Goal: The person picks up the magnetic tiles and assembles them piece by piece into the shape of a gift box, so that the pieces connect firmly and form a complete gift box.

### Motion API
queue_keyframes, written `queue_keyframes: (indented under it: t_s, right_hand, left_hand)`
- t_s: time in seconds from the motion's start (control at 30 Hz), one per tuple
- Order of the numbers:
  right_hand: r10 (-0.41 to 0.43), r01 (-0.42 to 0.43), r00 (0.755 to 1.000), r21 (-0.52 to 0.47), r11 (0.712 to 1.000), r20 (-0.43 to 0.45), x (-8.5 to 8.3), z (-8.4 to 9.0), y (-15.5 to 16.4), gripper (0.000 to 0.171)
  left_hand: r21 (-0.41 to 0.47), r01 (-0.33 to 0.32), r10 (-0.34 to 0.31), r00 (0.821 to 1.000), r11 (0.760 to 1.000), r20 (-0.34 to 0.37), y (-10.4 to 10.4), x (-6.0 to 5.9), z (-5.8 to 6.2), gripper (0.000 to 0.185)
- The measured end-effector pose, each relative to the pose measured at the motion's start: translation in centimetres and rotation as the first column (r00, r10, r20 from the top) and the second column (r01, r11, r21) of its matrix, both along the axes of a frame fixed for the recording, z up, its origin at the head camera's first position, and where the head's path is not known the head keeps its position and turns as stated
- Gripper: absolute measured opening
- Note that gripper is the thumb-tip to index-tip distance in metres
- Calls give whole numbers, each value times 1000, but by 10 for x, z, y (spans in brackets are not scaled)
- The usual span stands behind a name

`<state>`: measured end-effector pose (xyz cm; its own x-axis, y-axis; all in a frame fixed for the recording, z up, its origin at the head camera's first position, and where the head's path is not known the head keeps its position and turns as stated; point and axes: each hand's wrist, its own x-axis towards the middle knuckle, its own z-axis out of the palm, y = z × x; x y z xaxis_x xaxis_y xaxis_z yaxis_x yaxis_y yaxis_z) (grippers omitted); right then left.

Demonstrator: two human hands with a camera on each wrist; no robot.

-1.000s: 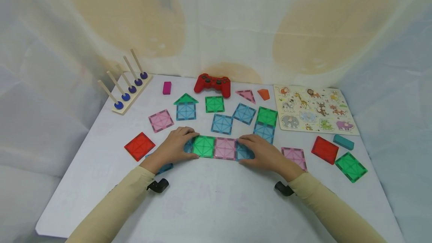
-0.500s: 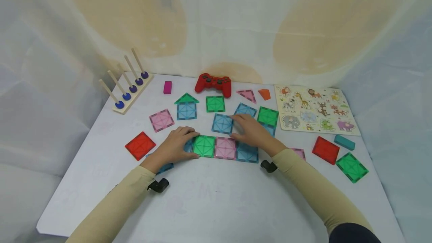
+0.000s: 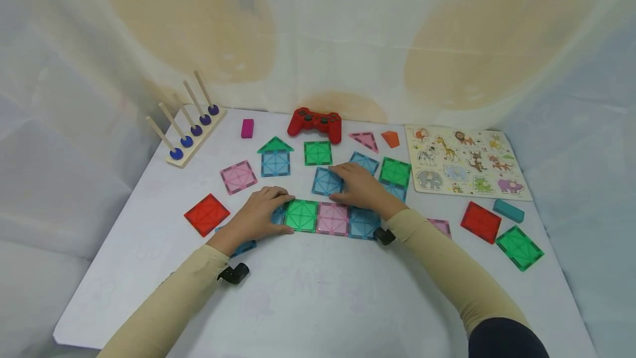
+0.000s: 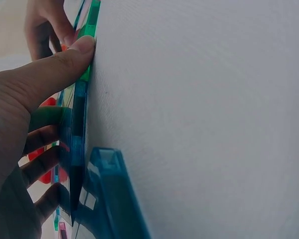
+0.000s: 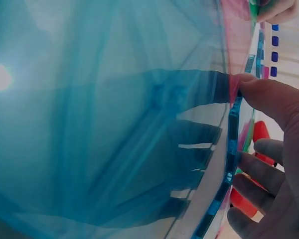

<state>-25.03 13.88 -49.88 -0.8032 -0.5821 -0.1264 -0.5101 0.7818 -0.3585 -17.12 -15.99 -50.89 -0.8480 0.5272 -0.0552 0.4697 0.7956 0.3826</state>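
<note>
Left hand (image 3: 254, 215) braces the tile row while the right hand (image 3: 361, 188) straddles a loose blue tile (image 3: 324, 181)

Thumb to the near edge, fingers to the far edge, the left hand grips the row's left portion, spanning the left-end blue tile (image 3: 278, 215) and part of the green tile (image 3: 301, 215). A pink tile (image 3: 333, 219) and a right-end blue tile (image 3: 364, 223) complete the flat line on the worktop (image 3: 318, 303).

Just beyond the row lies the loose blue tile, roughly opposite the green-pink seam. The right hand's index finger and thumb bracket its far and near edges near the right side; whether they press on it or merely hover, I cannot tell.

Trouble would most likely start in that narrow gap. If the dark inserts along the edges are magnets, a slight slide could make the loose tile snap onto the row askew, bridging the seam. The right thumb, close to the pink tile's far edge, could nudge that tile and break the line. A low right wrist might let the wrist camera (image 3: 384, 236) brush the right-end blue tile, whose near corner it overlaps in the head view. On the other side, a blue piece (image 3: 244, 247) sits beneath the left wrist and could be dragged if that arm shifts. Should the left hand slacken, the row would have little to resist any pull.
</note>
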Motion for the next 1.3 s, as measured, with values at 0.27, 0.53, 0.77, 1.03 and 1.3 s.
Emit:
queue_keyframes:
  t_s: [0.27, 0.53, 0.77, 1.03, 1.3]
  right_hand:
    - [-21, 21, 1000, 5, 1000, -22, 1, 4, 2, 79]
    - [-60, 60, 998, -26, 998, -22, 12, 18, 12, 78]
    - [-35, 34, 999, -21, 999, -31, 30, 22, 21, 74]
    - [35, -38, 998, -44, 998, -54, 58, 27, 24, 72]
    - [110, -113, 992, -35, 993, -69, 85, 28, 19, 72]
  left_hand:
    - [4, -1, 1, 1000, 1000, -3, 1, -1, -2, 79]
    - [3, -12, 12, 1000, 1000, -6, -2, -4, -1, 78]
    - [17, -8, 8, 1000, 1000, -2, -6, -9, 0, 79]
    - [45, -27, 25, 999, 999, 33, -9, -10, 4, 79]
    - [46, -30, 28, 999, 998, 37, -10, -12, 0, 80]
